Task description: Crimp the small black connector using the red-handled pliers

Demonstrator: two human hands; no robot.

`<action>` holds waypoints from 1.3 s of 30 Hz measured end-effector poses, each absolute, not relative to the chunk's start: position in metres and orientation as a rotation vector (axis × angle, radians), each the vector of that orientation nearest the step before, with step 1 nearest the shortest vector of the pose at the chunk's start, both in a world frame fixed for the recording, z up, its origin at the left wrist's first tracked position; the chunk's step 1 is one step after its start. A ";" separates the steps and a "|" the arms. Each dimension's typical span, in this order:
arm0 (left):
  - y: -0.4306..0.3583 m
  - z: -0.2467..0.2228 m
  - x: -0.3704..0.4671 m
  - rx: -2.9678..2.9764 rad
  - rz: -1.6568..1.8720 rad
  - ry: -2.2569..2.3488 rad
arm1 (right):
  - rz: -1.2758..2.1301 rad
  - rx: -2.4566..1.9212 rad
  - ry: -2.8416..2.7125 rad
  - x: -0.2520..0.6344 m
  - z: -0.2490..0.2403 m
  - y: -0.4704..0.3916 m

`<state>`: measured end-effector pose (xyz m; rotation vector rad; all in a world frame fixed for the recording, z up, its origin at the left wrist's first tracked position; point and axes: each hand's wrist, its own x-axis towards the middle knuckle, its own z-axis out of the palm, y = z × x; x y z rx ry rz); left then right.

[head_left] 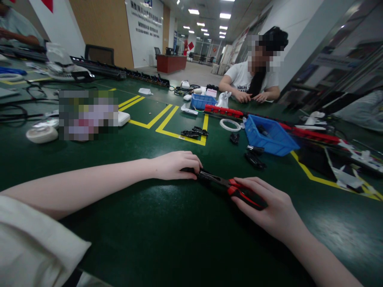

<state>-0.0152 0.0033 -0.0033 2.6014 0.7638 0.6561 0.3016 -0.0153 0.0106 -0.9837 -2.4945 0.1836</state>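
- The left hand (176,164) lies knuckles-up on the green table (167,239), fingers curled down over a small black part (188,170) — pinning it against the surface
- The right hand (269,209) is wrapped around the red-and-black handle of a tool (230,188), thumb along its near side
- The tool lies nearly flat on the table, its dark tip touching the black part under the left fingers; whether it is a screwdriver or pliers cannot be told
- Beyond the tool and to its right stands a blue bin (271,137), tilted toward the camera, with loose black pieces (254,157) between bin and tool
- Beyond the tool and a little left, more black pieces (196,132) lie on a yellow floor-tape outline (167,119)
- A white ring of tape (230,125) sits just left of the blue bin; a long red strip (224,111) runs behind it
- Far beyond the tool, another person (254,77) in a white shirt sits with both hands on the table — a smaller blue tray (202,101) to that person's near side
- Far to the tool's left rests a white roll (42,134)
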 end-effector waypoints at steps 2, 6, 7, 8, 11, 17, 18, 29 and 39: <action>0.003 -0.003 -0.015 2.600 0.654 0.762 | 0.199 -0.984 -2.494 0.302 0.012 -0.014; 0.004 -0.004 -0.015 2.610 0.636 0.763 | 0.204 -0.964 -2.509 0.304 0.014 -0.013; 0.004 -0.004 -0.015 2.612 0.637 0.761 | 0.200 -0.958 -2.515 0.304 0.014 -0.013; 0.004 -0.004 -0.015 2.615 0.641 0.758 | 0.194 -0.953 -2.520 0.304 0.014 -0.013; 0.005 -0.005 -0.015 2.622 0.648 0.749 | 0.168 -0.945 -2.524 0.304 0.013 -0.014; 0.004 -0.004 -0.015 2.621 0.642 0.751 | 0.176 -0.965 -2.511 0.299 0.013 -0.018; 0.004 -0.004 -0.015 2.619 0.644 0.753 | 0.179 -0.968 -2.510 0.298 0.013 -0.019; 0.004 -0.003 -0.015 2.636 0.628 0.743 | 0.227 -0.966 -2.569 0.305 0.020 -0.014; 0.003 -0.004 -0.014 2.632 0.667 0.750 | 0.233 -0.945 -2.606 0.300 0.016 -0.014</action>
